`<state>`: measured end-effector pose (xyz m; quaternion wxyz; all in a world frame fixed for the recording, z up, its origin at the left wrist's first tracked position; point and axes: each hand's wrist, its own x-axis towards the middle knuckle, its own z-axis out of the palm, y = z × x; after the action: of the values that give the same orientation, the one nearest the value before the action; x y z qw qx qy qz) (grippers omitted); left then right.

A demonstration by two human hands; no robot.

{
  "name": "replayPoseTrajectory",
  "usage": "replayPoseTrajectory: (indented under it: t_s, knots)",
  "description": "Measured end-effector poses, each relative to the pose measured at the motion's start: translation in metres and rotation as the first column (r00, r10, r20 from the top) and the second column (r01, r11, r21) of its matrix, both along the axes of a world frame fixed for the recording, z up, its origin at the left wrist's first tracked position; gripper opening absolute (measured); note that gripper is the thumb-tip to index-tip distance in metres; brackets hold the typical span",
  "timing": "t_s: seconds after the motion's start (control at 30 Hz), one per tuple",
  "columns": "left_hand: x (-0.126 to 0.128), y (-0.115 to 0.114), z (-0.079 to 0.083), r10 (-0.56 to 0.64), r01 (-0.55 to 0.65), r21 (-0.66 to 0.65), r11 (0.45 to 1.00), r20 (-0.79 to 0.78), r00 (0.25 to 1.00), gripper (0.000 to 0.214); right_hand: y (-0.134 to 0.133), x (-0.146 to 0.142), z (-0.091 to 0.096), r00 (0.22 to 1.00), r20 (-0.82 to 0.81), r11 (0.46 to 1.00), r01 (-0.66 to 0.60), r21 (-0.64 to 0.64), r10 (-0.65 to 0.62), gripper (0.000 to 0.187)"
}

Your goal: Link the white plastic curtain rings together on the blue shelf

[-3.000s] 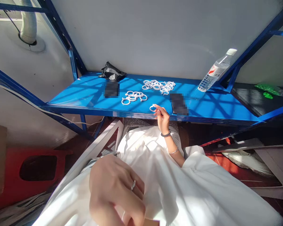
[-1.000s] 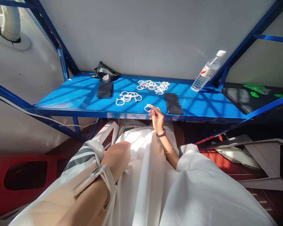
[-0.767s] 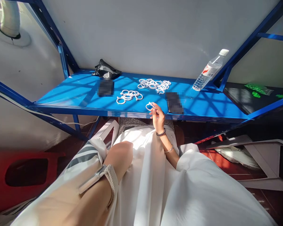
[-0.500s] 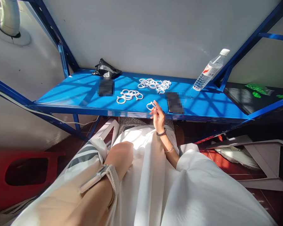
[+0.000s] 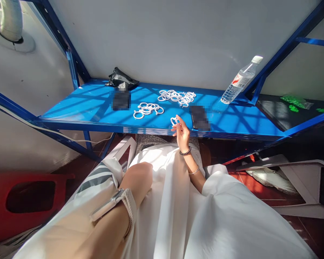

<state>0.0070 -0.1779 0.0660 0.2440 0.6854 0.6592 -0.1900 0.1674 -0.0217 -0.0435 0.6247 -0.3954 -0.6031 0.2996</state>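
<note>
At the front edge of the blue table [image 5: 97, 117], my right hand [image 5: 183, 136] is closed in a pinch on a white plastic ring [image 5: 174, 121]. The fingers partly cover this ring. Back and to the left lies a small group of white rings [image 5: 148, 109], and farther back a larger pile of similar rings [image 5: 175, 96]. A dark phone-like object [image 5: 200, 118], blurred out, lies just right of my right hand. My left hand [image 5: 142, 172] rests low over my lap, beyond a wristwatch; its fingers are hidden, and nothing held shows.
A crumpled black plastic bag [image 5: 121, 78] and a blurred dark item [image 5: 121, 100] lie at the table's left. Toward the back right stands a water bottle [image 5: 239, 81]. Blue frame bars [image 5: 72, 68] slope up on both sides. Green pieces in a bag [image 5: 295, 101] lie farther right.
My right hand has shifted slightly to the right with the ring, which now looks narrower and more turned. My left hand and the other rings look unchanged.
</note>
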Motion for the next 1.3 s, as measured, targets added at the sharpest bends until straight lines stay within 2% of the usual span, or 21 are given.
replayPoseTrajectory:
  t_s: [0.2, 0.47, 0.73, 1.3]
  knots:
    - [-0.001, -0.001, 0.001, 0.03, -0.03, 0.015, 0.999, 0.026, 0.999, 0.016, 0.0, 0.002, -0.001, 1.0, -0.013, 1.0, -0.004, -0.011, 0.004, 0.055]
    - [-0.003, 0.0, -0.007, 0.009, -0.01, 0.012, 1.0, 0.022, 1.0, 0.016, -0.002, 0.002, -0.001, 0.999, 0.049, 1.0, 0.019, 0.021, -0.02, 0.053]
    - [-0.001, 0.0, -0.001, 0.011, -0.011, -0.019, 1.0, 0.005, 1.0, 0.017, -0.001, 0.003, 0.002, 0.995, 0.089, 0.996, 0.033, 0.078, -0.039, 0.048]
    - [0.002, 0.0, 0.006, 0.008, -0.009, -0.068, 0.998, -0.014, 1.0, 0.026, 0.003, 0.005, -0.001, 0.998, 0.056, 0.999, -0.001, 0.037, -0.001, 0.038]
